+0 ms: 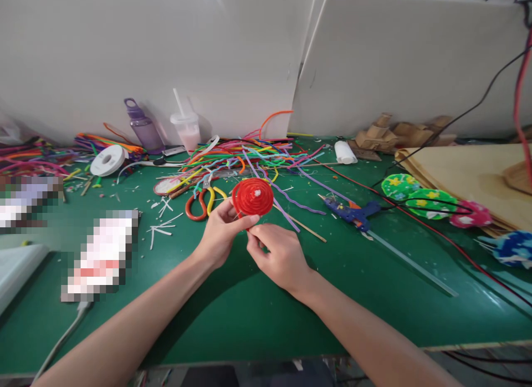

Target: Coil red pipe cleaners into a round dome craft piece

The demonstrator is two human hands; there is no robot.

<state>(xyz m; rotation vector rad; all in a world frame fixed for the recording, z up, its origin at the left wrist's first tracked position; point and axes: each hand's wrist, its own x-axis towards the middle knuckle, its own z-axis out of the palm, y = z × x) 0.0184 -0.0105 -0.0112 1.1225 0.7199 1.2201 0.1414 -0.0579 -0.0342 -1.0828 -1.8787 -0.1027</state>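
Observation:
A red coiled disc [254,197] with a small white centre is held up above the green table, its face toward the camera. My left hand [222,232] pinches its lower left edge between thumb and fingers. Just below the disc, my right hand [280,254] is closed, with thumb and forefinger pressed together at a short red end under the rim. The fingers partly hide that end. Behind the disc lie scissors [196,207] with red and yellow handles and a heap of colourful fuzzy stems [224,157].
On the right, a blue glue gun [349,210] with a long glue stick lies near flowered pieces [432,203]. Left are a white spool [108,160], a purple bottle [145,129], a pink drink cup [187,131] and a blurred-out device [102,254] on a cable.

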